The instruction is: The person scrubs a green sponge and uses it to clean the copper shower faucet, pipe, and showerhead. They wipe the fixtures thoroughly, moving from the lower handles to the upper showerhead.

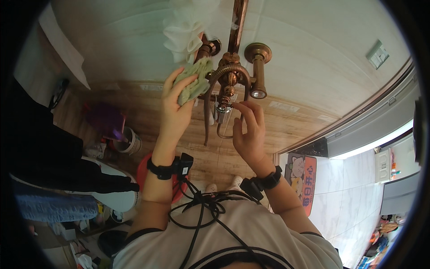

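My left hand grips a crumpled green cloth beside the left side of a copper-coloured wall-mounted shower faucet. A ribbed metal hose loops over the faucet's body. At its front end, the index fingertip of my right hand touches a small lever; the thumb is apart from it. A wall fitting with a round flange stands right of the faucet, and a copper riser pipe rises above.
White bath puff hangs left of the riser. A red basin and a bucket are on the floor at left, near a white toilet. Black cables run from my wrist straps. Right, a doormat lies beyond the doorway.
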Tool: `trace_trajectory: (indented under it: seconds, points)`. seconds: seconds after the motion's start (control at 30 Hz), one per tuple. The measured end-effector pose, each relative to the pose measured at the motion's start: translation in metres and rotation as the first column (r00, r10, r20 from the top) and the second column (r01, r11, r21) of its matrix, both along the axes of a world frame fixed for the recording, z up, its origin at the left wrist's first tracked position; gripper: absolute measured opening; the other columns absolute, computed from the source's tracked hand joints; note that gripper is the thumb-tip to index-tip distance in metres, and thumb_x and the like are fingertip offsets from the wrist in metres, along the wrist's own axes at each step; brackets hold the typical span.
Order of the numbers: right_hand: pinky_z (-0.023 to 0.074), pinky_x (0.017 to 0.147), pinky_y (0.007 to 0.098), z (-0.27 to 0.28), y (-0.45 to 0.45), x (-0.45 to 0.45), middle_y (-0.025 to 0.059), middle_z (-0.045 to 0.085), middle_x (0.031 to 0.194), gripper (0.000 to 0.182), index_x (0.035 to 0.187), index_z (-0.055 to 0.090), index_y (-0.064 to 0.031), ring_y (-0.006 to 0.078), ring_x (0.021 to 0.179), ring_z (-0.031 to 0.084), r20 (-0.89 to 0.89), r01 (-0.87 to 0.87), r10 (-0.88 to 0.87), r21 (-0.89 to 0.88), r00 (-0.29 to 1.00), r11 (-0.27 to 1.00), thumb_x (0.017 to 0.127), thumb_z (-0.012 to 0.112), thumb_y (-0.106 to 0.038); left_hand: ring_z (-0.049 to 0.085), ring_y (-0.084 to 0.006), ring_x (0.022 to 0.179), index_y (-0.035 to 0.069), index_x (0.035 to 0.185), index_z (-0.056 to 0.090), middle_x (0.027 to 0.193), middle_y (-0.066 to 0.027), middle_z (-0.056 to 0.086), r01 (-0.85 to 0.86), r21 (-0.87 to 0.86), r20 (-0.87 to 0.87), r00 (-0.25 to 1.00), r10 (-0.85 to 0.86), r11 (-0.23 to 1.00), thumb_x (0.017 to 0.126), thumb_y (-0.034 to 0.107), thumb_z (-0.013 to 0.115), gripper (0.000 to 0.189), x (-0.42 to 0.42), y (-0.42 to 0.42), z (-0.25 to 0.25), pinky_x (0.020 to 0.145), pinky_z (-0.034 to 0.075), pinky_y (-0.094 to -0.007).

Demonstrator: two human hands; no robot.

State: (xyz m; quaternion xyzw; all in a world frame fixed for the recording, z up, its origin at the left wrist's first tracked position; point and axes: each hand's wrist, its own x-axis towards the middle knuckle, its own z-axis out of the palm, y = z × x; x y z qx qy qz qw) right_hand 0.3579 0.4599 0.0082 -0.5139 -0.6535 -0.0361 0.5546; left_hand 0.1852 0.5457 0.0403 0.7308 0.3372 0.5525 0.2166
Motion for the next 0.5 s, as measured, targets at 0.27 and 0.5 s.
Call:
trace_trajectory:
  seconds: [0.27,0.5]
  points:
    - [0.0456,0.080,0.0385,-0.006,0.000,0.007,0.0164,0.051,0.104,0.041,0.109,0.057,-0.0025,0.0332,0.094,0.054,-0.059,0.017,-0.020,-0.048,0.998,0.999,0.071,0.051,0.012,0.055,-0.0261,0.111,0.000,0.128,0.046,0.122,-0.0121,0.055,0.623,-0.481,0.859,0.476,0.189,0.616,0.093,0.014,0.051,0.038,-0.006,0.024,-0.020,0.091,0.047,-0.0404]
    - [0.0450,0.081,0.0392,-0.008,-0.001,0.007,0.0168,0.051,0.105,0.040,0.109,0.057,-0.0029,0.0342,0.096,0.053,-0.087,0.025,-0.031,-0.077,0.996,0.997,0.072,0.052,0.011,0.057,-0.0300,0.106,0.001,0.127,0.044,0.113,-0.0157,0.058,0.869,-0.349,0.925,0.379,-0.020,0.351,0.099,0.029,0.032,0.041,0.023,0.068,-0.008,0.090,0.048,-0.0474]
